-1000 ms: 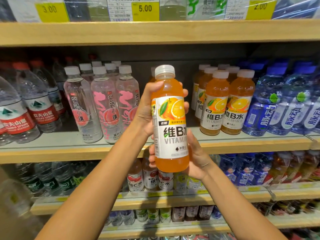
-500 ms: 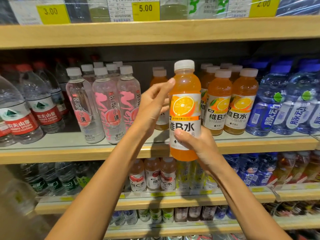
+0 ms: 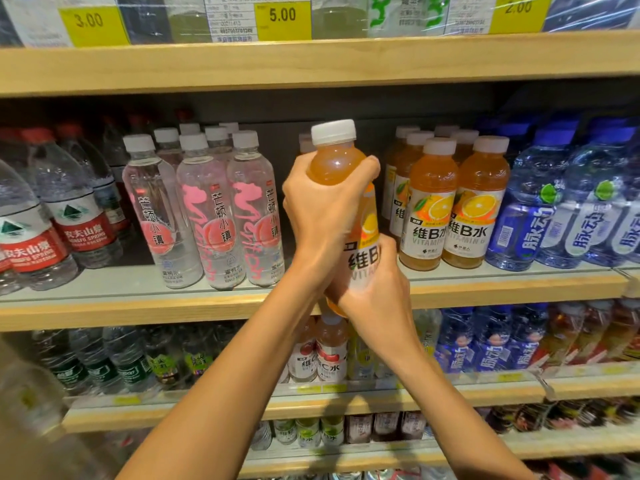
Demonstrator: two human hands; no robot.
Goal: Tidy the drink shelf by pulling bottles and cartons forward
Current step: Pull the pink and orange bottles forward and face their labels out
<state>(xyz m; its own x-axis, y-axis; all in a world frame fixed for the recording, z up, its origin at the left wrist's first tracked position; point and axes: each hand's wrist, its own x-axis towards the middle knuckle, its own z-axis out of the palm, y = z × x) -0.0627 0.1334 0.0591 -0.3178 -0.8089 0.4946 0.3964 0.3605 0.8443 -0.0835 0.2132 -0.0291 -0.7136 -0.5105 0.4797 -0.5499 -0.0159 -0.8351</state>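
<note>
Orange vitamin drink bottle (image 3: 337, 164), white cap (image 3: 333, 131), held upright in the air by both hands. It sits in front of the middle wooden shelf (image 3: 138, 306), in the gap between the pink-label clear bottles (image 3: 207, 216) and the row of matching orange bottles (image 3: 429, 202). Its base hangs below the shelf's front edge.

Left hand (image 3: 322, 216) grips the bottle's shoulder just under the cap, fingers curled tight round it, back of the hand to the camera. Right hand (image 3: 375, 289) grips the lower half over the label, fingers wrapped round, thumb lying up along the label. The two hands touch at the wrist area.

One more orange bottle (image 3: 304, 143) stands partly hidden behind the left hand. Blue bottles (image 3: 540, 209) stand right of the orange row, red-label water bottles (image 3: 79, 209) far left. Yellow price tags (image 3: 282, 19) on the shelf above. Lower shelves hold more bottles, blurred.
</note>
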